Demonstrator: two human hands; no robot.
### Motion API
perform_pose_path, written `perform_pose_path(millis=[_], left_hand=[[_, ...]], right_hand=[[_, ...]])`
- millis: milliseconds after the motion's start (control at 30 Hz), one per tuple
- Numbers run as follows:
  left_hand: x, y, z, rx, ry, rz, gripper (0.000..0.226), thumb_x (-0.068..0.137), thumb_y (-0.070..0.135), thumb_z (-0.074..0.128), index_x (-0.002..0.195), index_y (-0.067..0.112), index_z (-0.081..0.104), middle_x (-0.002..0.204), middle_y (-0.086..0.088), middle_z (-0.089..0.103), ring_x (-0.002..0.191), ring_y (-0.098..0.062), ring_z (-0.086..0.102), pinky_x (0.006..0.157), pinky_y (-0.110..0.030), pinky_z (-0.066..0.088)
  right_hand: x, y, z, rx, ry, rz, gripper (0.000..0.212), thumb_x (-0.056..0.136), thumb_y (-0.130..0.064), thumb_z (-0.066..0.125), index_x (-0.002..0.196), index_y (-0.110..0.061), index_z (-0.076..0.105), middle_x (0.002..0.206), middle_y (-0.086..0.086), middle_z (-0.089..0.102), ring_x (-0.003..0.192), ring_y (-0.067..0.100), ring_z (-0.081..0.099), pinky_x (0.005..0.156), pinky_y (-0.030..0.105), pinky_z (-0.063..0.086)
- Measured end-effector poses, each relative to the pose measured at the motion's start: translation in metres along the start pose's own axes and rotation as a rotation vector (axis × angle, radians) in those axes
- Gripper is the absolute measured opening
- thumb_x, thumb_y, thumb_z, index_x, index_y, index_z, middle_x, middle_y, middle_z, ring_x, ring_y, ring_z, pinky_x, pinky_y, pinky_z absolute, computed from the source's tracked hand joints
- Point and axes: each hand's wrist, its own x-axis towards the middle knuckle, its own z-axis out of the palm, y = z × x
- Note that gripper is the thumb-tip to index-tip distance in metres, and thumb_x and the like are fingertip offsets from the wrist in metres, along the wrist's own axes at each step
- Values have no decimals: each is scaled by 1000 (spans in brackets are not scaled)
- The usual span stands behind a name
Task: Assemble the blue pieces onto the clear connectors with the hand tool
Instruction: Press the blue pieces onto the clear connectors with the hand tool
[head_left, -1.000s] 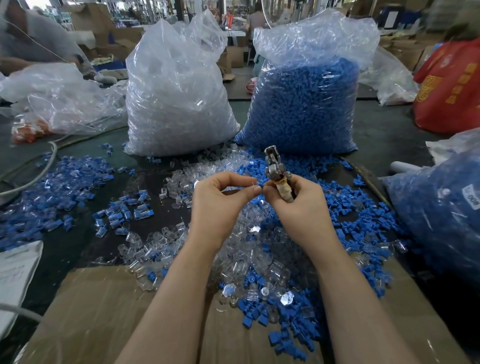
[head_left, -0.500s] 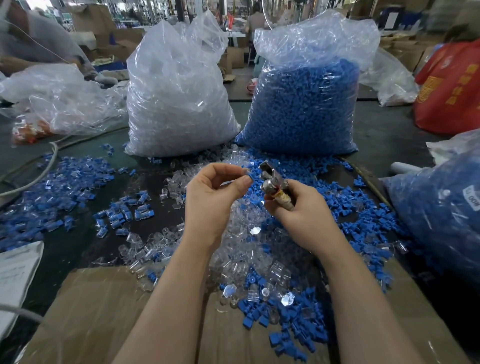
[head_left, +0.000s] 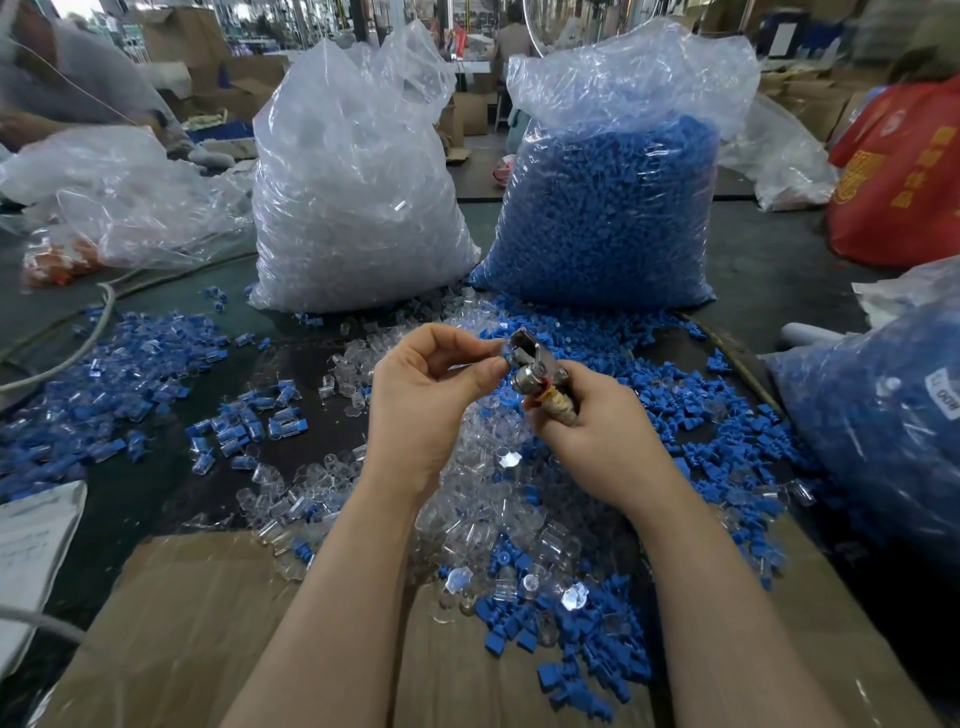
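My right hand (head_left: 597, 436) grips a small metal hand tool (head_left: 530, 364) by its wrapped handle, the metal head tilted up and to the left. My left hand (head_left: 426, 395) is raised just left of it, thumb and forefinger pinched at the tool's head; whatever sits between them is too small to make out. Below both hands lies a heap of loose clear connectors (head_left: 483, 493) mixed with loose blue pieces (head_left: 727, 447). Assembled blue-and-clear parts (head_left: 130, 374) are scattered to the left.
Two tall plastic bags stand behind the heap: one of clear connectors (head_left: 353, 197), one of blue pieces (head_left: 608, 208). Another bag of blue parts (head_left: 883, 431) lies at the right. Flat cardboard (head_left: 208, 623) covers the near edge. A red bag (head_left: 904, 171) sits far right.
The tool's head has tipped from upright toward the left. My left hand rose slightly and its fingertips closed in on the tool's head.
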Motion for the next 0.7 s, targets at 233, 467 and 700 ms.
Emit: perform_pose_path(millis=[233,467,700], left_hand=[[0,1,1,-36,-22,5,23,75,-10,74,80,11,63,84,-3,77,82,-12,72,72,-22,56],[0,0,-1,-59,-23,-4,22,75,-7,74,79,11,63,85,-4,76,83,-13,72,72,-23,56],[0,1,0,-69,-24,-6,20,75,-6,74,81,10,63,85,-4,77,82,-12,72,72,-23,56]], right_hand=[[0,-1,1,-28,-10,16,11,86,-20,59,96,-24,60,79,-2,65,76,23,59,72,46,51],[-1,-4,2,-39,24,-1,13,83,-13,56,88,-25,59,69,-3,60,67,24,55,64,47,50],[-3,-6,3,-95,51,-1,11,80,-12,53,85,-22,58,68,-2,59,67,26,54,63,48,50]])
